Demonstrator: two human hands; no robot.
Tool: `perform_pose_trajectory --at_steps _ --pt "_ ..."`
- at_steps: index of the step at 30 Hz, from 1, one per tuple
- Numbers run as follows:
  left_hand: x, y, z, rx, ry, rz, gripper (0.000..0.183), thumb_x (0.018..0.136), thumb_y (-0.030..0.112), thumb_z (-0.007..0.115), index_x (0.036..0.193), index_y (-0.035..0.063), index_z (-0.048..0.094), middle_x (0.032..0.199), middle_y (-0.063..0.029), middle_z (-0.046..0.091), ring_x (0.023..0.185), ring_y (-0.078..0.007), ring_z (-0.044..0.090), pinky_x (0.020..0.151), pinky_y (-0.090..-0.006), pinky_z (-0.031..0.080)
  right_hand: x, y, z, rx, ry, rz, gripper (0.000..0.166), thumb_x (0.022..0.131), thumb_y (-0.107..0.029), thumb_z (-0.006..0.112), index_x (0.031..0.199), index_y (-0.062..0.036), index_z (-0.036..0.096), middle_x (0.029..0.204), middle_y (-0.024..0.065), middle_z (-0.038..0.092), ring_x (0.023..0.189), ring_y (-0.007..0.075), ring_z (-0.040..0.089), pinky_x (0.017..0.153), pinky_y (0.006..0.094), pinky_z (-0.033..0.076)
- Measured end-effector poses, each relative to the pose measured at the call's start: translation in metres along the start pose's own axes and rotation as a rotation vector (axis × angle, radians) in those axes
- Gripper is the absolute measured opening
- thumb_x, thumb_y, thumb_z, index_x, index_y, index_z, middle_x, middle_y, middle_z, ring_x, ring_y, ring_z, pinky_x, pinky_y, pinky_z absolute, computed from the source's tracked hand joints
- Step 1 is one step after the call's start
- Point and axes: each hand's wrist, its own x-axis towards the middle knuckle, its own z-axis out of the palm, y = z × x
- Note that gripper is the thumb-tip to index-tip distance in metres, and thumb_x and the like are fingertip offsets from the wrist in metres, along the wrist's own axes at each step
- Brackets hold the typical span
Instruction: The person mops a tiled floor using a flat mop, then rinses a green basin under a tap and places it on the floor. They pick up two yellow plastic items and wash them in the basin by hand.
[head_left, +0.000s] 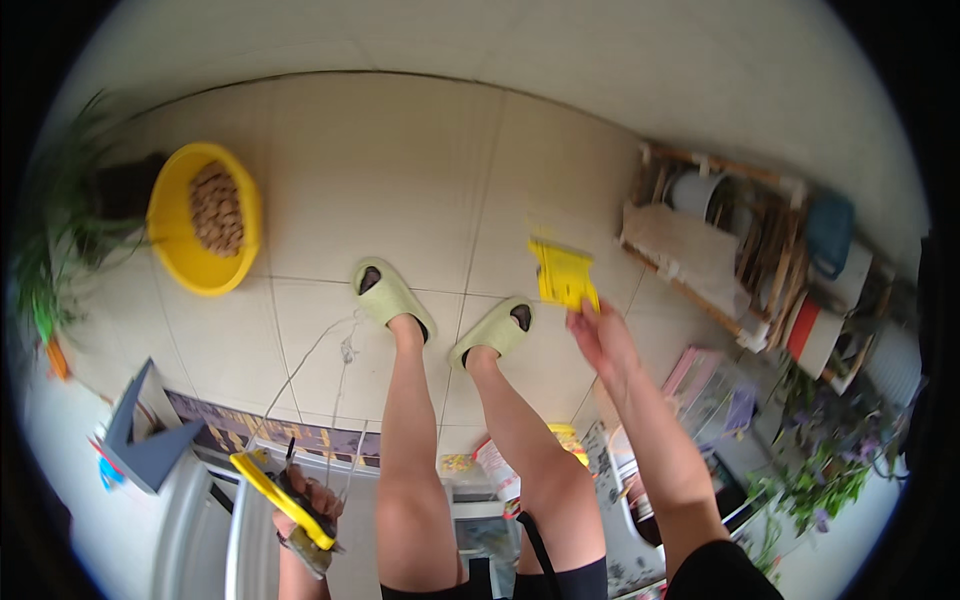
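My right hand (604, 334) is stretched out over the tiled floor. It pinches the lower corner of a flat yellow piece (566, 277), perhaps a plastic packet, blurred along its upper edge. Down at the lower left, my left hand (319, 499) grips a yellow-and-black object (277, 495) with a long yellow edge; its exact kind is unclear. A thin pale cord (300, 364) runs between the left hand's area and the floor by one slipper. A small tangle of clear material (347, 349) lies close to that cord.
Green slippers (390, 296) are on my feet. A yellow basin (169, 225) of brown nuts or pellets stands left, beside a leafy plant (45, 262). On the right are a cluttered wooden rack (675, 274), a clear plastic box (709, 397) and a flowering plant (825, 457). A patterned mat (292, 439) lies below.
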Motion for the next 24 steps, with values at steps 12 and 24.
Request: perform_pose_trajectory --at_steps 12,24 --pt "-0.276 0.081 0.017 -0.492 -0.020 0.707 0.039 0.072 0.016 0.062 0.103 0.0103 0.040 0.084 -0.0140 0.057 0.076 -0.0284 0.056 0.064 -0.0359 0.046 -0.322 -0.053 0.093 -0.782 -0.146 -0.271 0.020 0.086 -0.001 0.044 0.106 -0.0034 0.044 0.086 0.0037 0.056 0.066 0.0104 0.052 0.056 0.0227 0.043" --pt "-0.424 0.181 -0.042 -0.589 0.349 0.755 0.029 0.087 0.015 0.046 0.112 0.0016 0.045 0.105 -0.0134 0.057 0.097 -0.0297 0.056 0.090 -0.0439 0.041 -0.412 0.026 0.211 -0.629 -0.082 -0.087 0.014 0.079 -0.001 0.053 0.093 -0.0019 0.055 0.080 0.0070 0.056 0.069 0.0151 0.052 0.062 0.0252 0.046"
